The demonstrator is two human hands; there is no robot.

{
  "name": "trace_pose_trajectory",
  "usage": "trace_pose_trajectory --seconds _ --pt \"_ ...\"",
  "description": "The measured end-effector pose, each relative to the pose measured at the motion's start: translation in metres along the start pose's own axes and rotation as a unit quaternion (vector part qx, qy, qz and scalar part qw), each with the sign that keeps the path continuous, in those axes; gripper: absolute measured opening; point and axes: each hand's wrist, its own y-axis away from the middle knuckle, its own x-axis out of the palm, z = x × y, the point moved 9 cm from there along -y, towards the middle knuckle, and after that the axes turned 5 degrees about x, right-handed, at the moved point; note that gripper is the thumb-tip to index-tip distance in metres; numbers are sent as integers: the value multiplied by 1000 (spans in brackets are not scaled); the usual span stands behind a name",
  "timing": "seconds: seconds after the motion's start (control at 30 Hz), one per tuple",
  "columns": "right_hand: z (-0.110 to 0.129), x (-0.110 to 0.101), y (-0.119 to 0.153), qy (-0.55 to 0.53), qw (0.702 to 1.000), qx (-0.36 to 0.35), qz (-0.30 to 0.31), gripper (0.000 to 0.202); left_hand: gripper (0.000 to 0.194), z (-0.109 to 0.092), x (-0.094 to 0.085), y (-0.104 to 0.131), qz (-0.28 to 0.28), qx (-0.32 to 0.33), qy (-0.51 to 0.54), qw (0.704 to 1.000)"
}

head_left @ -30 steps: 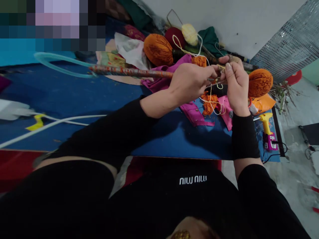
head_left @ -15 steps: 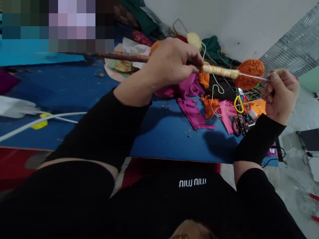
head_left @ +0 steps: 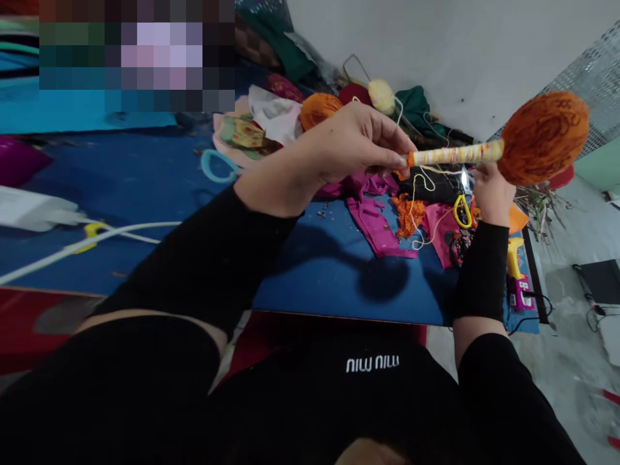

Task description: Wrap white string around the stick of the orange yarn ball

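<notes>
Pinching wrapped stick (head_left: 455,154) over blue table (head_left: 130,174), left hand (head_left: 361,145) closed; right hand (head_left: 494,192) curled, hold unclear; pale wall (head_left: 436,51) beyond.

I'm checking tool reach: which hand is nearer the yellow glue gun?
Right. The right hand is beyond the yellow glue gun, slightly to its left; the left hand is much farther left, gripping the wrapped stick.
</notes>
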Motion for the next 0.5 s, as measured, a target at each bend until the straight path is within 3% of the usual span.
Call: trace_pose_trajectory --seconds 0.1,0.27,0.33,0.4,0.5 --pt "32 21 5 43 999 -11 -23 38 20 0 3 0 -21 -9 2 1000" --pt "90 94 28 -87 986 -46 138 54 16 4 6 -2 -33 -14 4 999" --pt "106 111 39 -120 974 -42 186 53 19 6 3 -3 -45 -24 -7 999" --pt "117 107 44 -109 981 -34 159 51 20 7 0 -4 -58 -29 -11 998" --pt "132 77 46 -88 995 -52 8 53 19 5 -4 -5 -78 -25 -1 997"
